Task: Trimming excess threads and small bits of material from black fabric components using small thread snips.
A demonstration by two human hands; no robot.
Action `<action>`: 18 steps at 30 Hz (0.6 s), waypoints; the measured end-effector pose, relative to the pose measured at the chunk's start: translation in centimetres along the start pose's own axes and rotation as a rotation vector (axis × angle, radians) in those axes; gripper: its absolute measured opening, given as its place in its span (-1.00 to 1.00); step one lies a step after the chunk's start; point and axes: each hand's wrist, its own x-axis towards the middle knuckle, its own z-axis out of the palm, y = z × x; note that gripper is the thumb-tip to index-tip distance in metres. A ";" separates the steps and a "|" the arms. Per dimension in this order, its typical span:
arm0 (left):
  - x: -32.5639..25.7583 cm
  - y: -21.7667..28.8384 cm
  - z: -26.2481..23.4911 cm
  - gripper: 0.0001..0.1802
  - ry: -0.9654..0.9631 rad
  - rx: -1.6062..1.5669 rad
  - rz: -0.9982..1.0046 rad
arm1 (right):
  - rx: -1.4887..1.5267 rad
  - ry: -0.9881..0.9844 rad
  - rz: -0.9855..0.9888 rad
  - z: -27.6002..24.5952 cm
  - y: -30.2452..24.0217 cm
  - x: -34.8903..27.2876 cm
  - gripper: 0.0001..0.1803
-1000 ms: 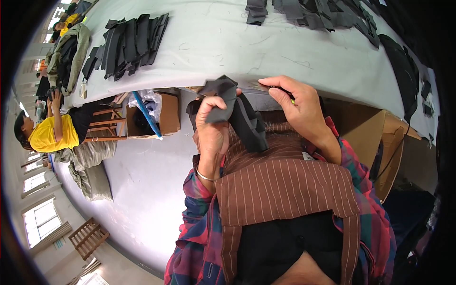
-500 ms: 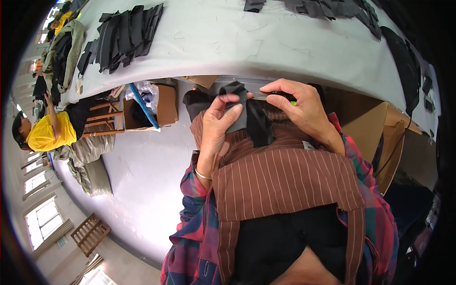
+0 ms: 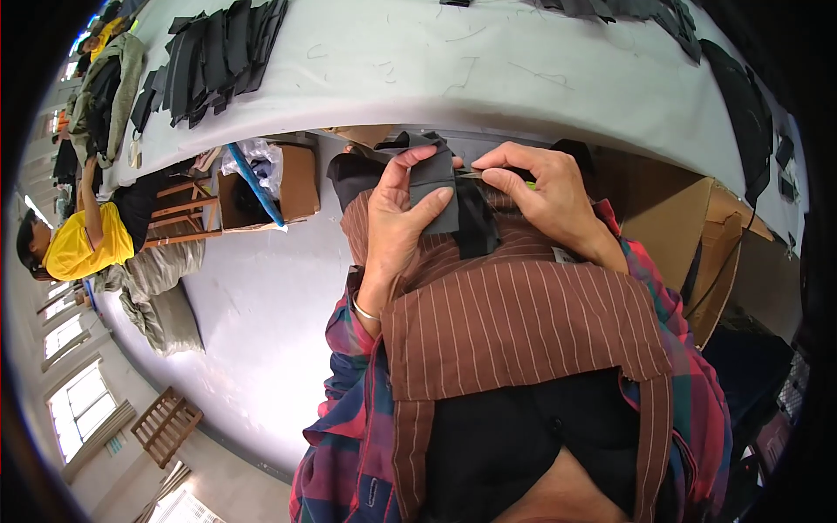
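My left hand pinches a dark grey fabric piece between thumb and fingers, above my lap. A black fabric strip hangs down beside it, over the striped brown apron. My right hand is closed round small thread snips. Their thin metal tips point left and reach the right edge of the fabric. A yellow-green bit shows under the fingers; the palm hides most of the handle.
Ahead is a white-covered table with loose threads and a pile of dark fabric strips. Cardboard boxes stand under it on the right, another box on the left. A person in yellow works at the far left.
The grey fabric now lies flatter and more upright in my left hand. My right hand has brought the snips' tips in to its edge. The view has shifted slightly.
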 end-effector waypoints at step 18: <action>0.2 0.2 0.6 -0.53 0.000 0.071 -0.008 | -0.409 0.137 -0.307 0.3 0.1 0.2 -0.90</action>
